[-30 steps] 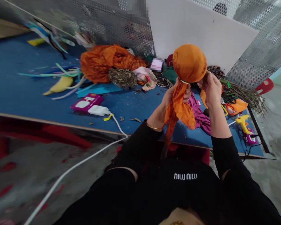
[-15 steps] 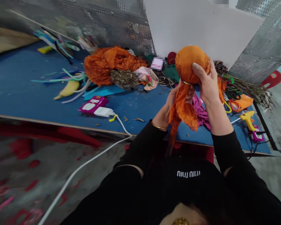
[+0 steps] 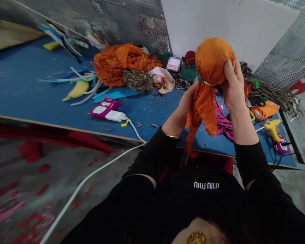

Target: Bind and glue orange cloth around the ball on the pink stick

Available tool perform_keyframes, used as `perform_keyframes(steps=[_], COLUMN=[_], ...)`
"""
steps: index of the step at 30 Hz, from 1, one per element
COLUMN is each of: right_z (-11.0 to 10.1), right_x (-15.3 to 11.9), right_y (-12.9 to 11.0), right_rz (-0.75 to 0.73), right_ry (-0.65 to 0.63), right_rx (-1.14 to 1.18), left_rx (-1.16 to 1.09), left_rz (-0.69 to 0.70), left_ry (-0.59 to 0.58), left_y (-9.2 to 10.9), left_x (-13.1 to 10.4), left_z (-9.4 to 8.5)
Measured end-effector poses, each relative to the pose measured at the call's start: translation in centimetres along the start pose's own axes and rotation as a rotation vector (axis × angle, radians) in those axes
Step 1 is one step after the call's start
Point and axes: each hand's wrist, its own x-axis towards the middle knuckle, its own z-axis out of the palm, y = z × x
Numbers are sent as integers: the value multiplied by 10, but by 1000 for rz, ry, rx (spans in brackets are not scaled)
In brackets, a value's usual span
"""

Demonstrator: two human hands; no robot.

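Above the front of the table I hold a round ball wrapped in orange cloth (image 3: 213, 59), gathered at its neck by a thin pale tie (image 3: 207, 83). Loose orange cloth ends (image 3: 205, 110) hang beneath the tie. My right hand (image 3: 233, 83) grips the ball's right side, thumb across its front. Behind the neck and hanging cloth is my left hand (image 3: 189, 96), its fingers mostly hidden by the cloth. Purple cloth (image 3: 223, 123) lies on the table behind my right wrist.
On the blue table (image 3: 157, 112) are crumpled orange fabric (image 3: 127, 62), a brown dried clump (image 3: 138, 81), a yellow banana-shaped item (image 3: 77, 89) and a purple-and-white power strip (image 3: 104, 109) with a white cord. At right lie scissors (image 3: 258, 112), a yellow glue gun (image 3: 273, 129) and dried stems (image 3: 271, 89).
The wrapped ball and both hands have risen slightly and turned a little. More of the cloth below the tie faces me. My right hand keeps its grip on the ball.
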Motion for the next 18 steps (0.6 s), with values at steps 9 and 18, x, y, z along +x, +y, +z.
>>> perform_keyframes(steps=[9,18], right_z=[-1,26], right_x=[-26,-76], right_y=[1,-9], right_rz=[27,45], right_ry=[236,84], right_rx=[-58,-648], left_rx=[20,-84], left_rz=[90,45], left_ry=[82,79], left_y=[5,5], left_x=[3,3], left_z=[-10,-3])
